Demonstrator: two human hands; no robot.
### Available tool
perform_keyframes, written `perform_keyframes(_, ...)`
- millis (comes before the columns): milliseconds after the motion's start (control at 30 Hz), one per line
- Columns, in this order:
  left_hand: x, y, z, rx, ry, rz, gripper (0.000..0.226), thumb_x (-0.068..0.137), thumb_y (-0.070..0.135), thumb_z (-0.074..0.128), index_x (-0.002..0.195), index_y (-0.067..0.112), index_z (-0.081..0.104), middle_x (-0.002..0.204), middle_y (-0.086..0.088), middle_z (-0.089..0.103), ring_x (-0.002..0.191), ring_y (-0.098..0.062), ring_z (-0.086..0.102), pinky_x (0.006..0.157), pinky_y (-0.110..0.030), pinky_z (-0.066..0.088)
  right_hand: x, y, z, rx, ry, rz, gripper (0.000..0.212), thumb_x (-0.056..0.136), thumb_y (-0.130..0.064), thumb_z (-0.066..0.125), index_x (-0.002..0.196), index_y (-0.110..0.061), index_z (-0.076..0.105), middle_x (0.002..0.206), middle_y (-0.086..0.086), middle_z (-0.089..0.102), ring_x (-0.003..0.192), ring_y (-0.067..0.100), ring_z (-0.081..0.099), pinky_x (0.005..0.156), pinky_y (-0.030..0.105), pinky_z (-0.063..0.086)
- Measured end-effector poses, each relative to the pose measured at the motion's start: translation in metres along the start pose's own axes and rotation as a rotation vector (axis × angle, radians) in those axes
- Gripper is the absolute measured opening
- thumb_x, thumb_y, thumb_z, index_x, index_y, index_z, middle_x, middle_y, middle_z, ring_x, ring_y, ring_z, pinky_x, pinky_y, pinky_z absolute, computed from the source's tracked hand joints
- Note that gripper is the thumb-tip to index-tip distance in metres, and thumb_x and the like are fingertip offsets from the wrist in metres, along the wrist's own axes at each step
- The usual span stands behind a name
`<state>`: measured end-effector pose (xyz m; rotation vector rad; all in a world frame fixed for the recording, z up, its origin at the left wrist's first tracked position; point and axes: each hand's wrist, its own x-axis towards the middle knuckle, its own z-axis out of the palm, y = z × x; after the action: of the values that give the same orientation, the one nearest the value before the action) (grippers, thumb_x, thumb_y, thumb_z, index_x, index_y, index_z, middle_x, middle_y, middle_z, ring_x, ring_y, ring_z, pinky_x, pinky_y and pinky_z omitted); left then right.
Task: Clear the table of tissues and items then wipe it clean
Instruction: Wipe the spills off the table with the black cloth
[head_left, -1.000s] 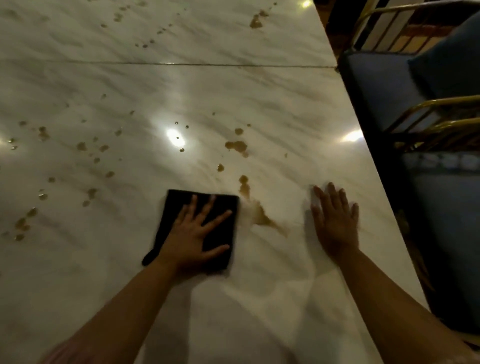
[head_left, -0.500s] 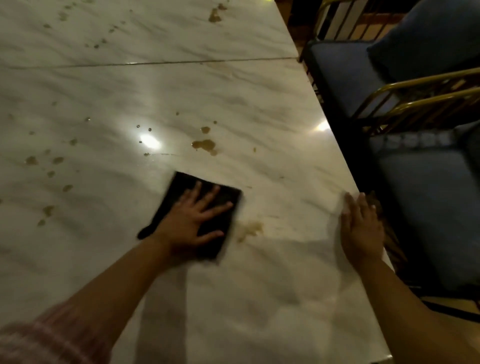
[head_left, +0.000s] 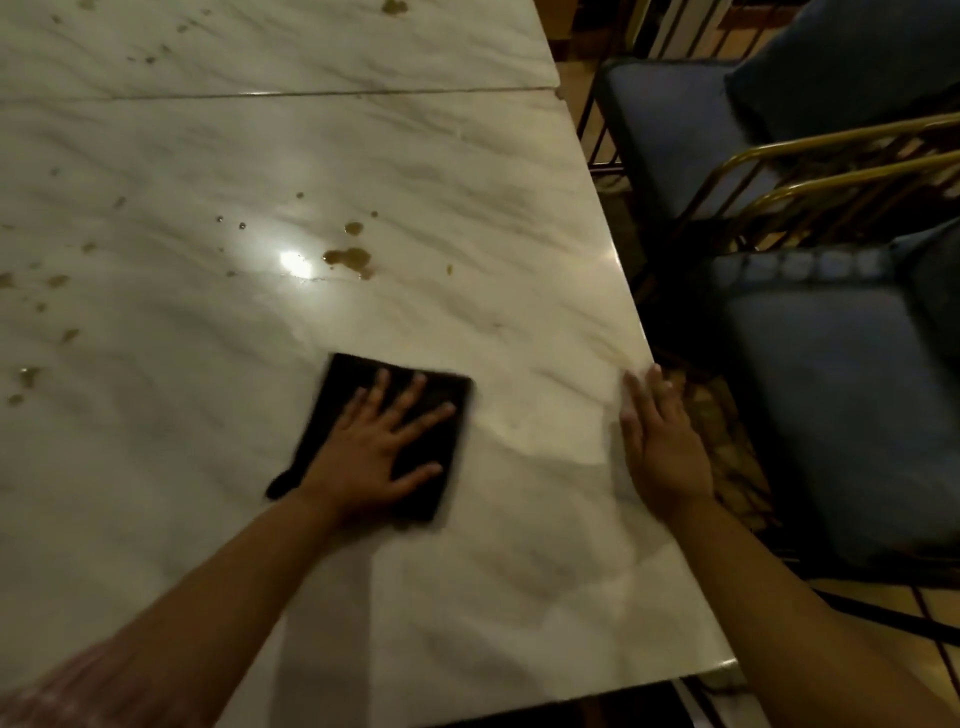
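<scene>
A folded black cloth (head_left: 441, 405) lies flat on the white marble table (head_left: 415, 171). My left hand (head_left: 382, 449) presses down on the cloth with fingers spread. My right hand (head_left: 662, 452) rests flat at the table's right edge, fingers together, holding nothing. Brown liquid stains (head_left: 350, 257) sit beyond the cloth near a bright light reflection. More small brown spots (head_left: 31, 374) are scattered along the left side and at the far end. A damp streak shows to the right of the cloth.
Two blue-cushioned chairs with gold metal frames (head_left: 841, 400) stand close along the table's right edge. A seam (head_left: 280, 95) crosses the tabletop at the far side. Wooden floor shows at the lower right.
The cloth under my left hand slid right over the brown smear, which is now gone. My right hand shifted to the table's right edge. The view turned slightly right.
</scene>
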<state>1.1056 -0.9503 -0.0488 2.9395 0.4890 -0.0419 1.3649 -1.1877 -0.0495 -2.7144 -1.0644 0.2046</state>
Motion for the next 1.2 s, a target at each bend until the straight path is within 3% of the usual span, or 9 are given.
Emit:
perform_keyframes(200, 0.074, -0.01, -0.023, -0.244, 0.052, -0.828, 0.066, 0.09, 0.065, 0.027, 0.147, 0.032, 0.023, 0.159, -0.009, -0.002, 0.142, -0.04, -0.01, 0.114, -0.053, -0.007, -0.001, -0.006, 0.001, 0.04, 0.041, -0.027, 0.064, 0.092, -0.049, 0.013, 0.148, -0.023, 0.028, 0.157, 0.006, 0.017, 0.144, 0.015, 0.004, 0.113, 0.023, -0.001)
perform_keyframes(267, 0.102, 0.032, -0.015, -0.267, 0.037, -0.736, 0.063, 0.093, 0.06, 0.022, 0.144, 0.026, 0.032, 0.158, -0.012, 0.003, 0.143, -0.041, -0.004, 0.114, -0.054, -0.003, -0.002, -0.004, 0.001, 0.063, 0.029, -0.026, 0.059, 0.094, -0.047, 0.017, 0.148, -0.024, 0.026, 0.158, 0.004, 0.013, 0.146, 0.017, 0.005, 0.112, 0.022, -0.002)
perform_keyframes(367, 0.086, 0.105, 0.007, -0.182, 0.089, -0.221, 0.057, 0.088, 0.051, 0.029, 0.131, 0.024, 0.054, 0.148, -0.012, 0.036, 0.135, -0.045, 0.029, 0.109, -0.06, 0.024, -0.002, -0.004, -0.001, 0.129, 0.02, -0.03, 0.051, 0.1, -0.039, 0.024, 0.148, -0.025, 0.027, 0.158, 0.002, 0.011, 0.146, 0.017, 0.005, 0.112, 0.021, -0.002)
perform_keyframes(433, 0.052, 0.124, 0.017, -0.134, 0.067, -0.017, 0.051, 0.092, 0.05, 0.028, 0.136, 0.03, 0.045, 0.148, 0.001, 0.038, 0.136, -0.036, 0.031, 0.111, -0.048, 0.023, -0.001, -0.003, -0.002, 0.18, 0.027, -0.033, 0.05, 0.1, -0.039, 0.024, 0.147, -0.026, 0.028, 0.158, 0.001, 0.012, 0.146, 0.017, 0.006, 0.114, 0.029, 0.011)
perform_keyframes(700, 0.095, 0.022, -0.009, -0.171, 0.022, -0.803, 0.057, 0.099, 0.047, 0.018, 0.15, 0.028, 0.003, 0.159, -0.004, -0.006, 0.143, -0.037, -0.01, 0.114, -0.052, -0.005, 0.0, -0.001, -0.001, 0.262, -0.019, -0.01, 0.048, 0.101, -0.041, 0.025, 0.148, -0.031, 0.024, 0.159, -0.005, 0.006, 0.146, 0.013, 0.0, 0.115, 0.039, 0.016)
perform_keyframes(800, 0.139, 0.061, -0.006, -0.16, -0.009, -0.69, 0.054, 0.1, 0.044, 0.021, 0.15, 0.031, 0.003, 0.159, -0.003, -0.005, 0.143, -0.038, -0.01, 0.113, -0.052, -0.005, 0.0, 0.0, -0.002, 0.417, 0.04, 0.003, 0.052, 0.099, -0.044, 0.025, 0.147, -0.022, 0.029, 0.158, -0.002, 0.016, 0.146, 0.014, 0.006, 0.114, 0.03, 0.011)
perform_keyframes(1000, 0.06, 0.144, 0.015, -0.061, -0.029, 0.035, 0.055, 0.089, 0.059, 0.004, 0.142, 0.043, 0.008, 0.153, 0.011, 0.003, 0.141, -0.028, -0.004, 0.114, -0.038, -0.003, -0.006, 0.006, -0.007, 0.692, 0.198, 0.061, 0.051, 0.098, -0.031, 0.029, 0.14, -0.005, 0.039, 0.145, 0.013, 0.041, 0.14, 0.025, 0.028, 0.11, 0.022, 0.017)
perform_keyframes(1067, 0.028, 0.118, 0.014, -0.041, -0.002, 0.001, 0.058, 0.091, 0.063, 0.002, 0.143, 0.041, 0.015, 0.151, 0.009, 0.013, 0.14, -0.03, 0.008, 0.114, -0.036, 0.004, -0.006, 0.004, -0.006, 0.654, 0.181, 0.045, 0.053, 0.096, -0.033, 0.028, 0.139, -0.004, 0.041, 0.144, 0.015, 0.042, 0.14, 0.027, 0.027, 0.111, 0.023, 0.016)
perform_keyframes(1200, 0.044, 0.068, 0.0, -0.17, -0.014, -0.551, 0.055, 0.092, 0.06, 0.006, 0.144, 0.043, 0.004, 0.159, 0.001, -0.003, 0.145, -0.03, -0.008, 0.115, -0.043, -0.005, -0.013, -0.007, -0.002, 0.202, 0.152, -0.299, 0.055, 0.098, -0.039, 0.023, 0.138, -0.008, 0.044, 0.146, 0.011, 0.041, 0.141, 0.029, 0.027, 0.115, 0.036, 0.012)
